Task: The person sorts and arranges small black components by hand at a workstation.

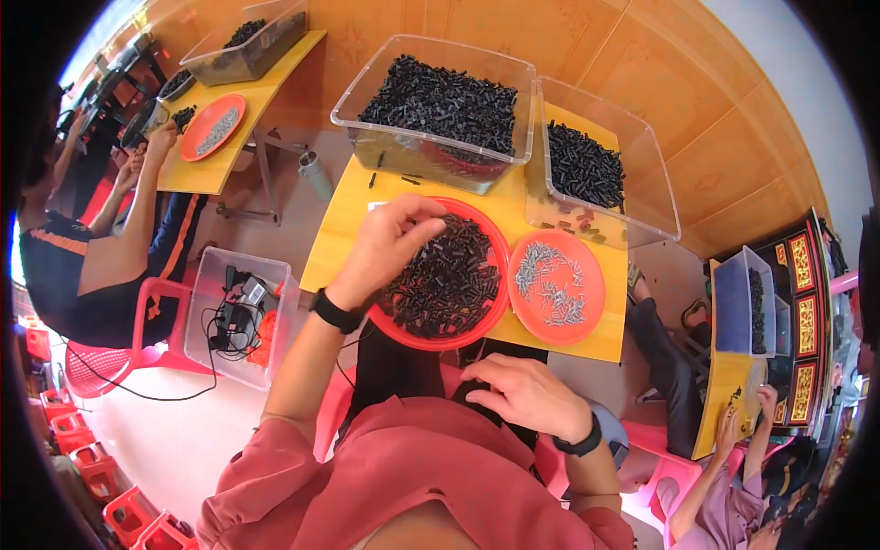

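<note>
My left hand [396,240] is over the left side of a red basin [500,302] heaped with small black plastic tubes [449,280]. Its thumb and fingertips come close together; whatever they may hold is too small to make out. Lower down, above my lap, my right hand [527,392] hangs loosely bent, thumb apart from the fingers, with nothing visible in it. Right of the basin lies an orange-red plate [591,316] with small silver metal pieces, like screws or pins, scattered in clumps [555,284].
Two clear bins, one large [500,174] and one at right [655,215], hold more black pieces on the yellow table [335,234]. A bin of cables [197,316] stands at left. Other people work at side tables [192,179] left and right. Red stools [137,513] line the lower left.
</note>
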Demonstrator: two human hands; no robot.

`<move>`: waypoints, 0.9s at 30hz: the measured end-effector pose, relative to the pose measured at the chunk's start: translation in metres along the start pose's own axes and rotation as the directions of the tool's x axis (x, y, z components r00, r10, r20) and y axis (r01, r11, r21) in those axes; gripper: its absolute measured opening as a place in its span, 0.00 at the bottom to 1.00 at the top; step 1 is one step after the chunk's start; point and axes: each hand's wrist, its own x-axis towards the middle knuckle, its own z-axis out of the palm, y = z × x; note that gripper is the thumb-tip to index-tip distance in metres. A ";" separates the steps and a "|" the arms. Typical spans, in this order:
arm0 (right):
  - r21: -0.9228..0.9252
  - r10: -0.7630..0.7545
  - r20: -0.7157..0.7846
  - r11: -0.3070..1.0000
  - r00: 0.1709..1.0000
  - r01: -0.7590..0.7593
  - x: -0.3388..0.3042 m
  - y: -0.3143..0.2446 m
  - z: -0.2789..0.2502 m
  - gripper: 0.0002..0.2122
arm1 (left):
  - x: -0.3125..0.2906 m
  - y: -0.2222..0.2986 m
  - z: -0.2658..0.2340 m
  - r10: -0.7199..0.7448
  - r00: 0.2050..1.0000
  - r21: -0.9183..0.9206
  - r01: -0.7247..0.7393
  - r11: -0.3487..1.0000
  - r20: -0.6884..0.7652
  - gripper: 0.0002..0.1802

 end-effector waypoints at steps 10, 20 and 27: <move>0.394 0.100 -0.237 0.919 0.966 0.001 0.117 -0.041 -0.129 0.08 | 0.073 -0.029 -0.072 0.487 0.857 0.696 -0.248 0.674 -0.166 0.21; -0.168 0.279 -0.186 0.936 0.942 -0.310 0.288 0.089 -0.169 0.16 | 0.078 -0.037 -0.070 0.426 0.902 0.778 -0.218 0.589 -0.070 0.23; -0.443 0.066 -0.062 0.892 0.996 -0.086 0.327 0.118 -0.152 0.17 | 0.076 -0.041 -0.067 0.445 0.890 0.790 -0.203 0.578 -0.097 0.22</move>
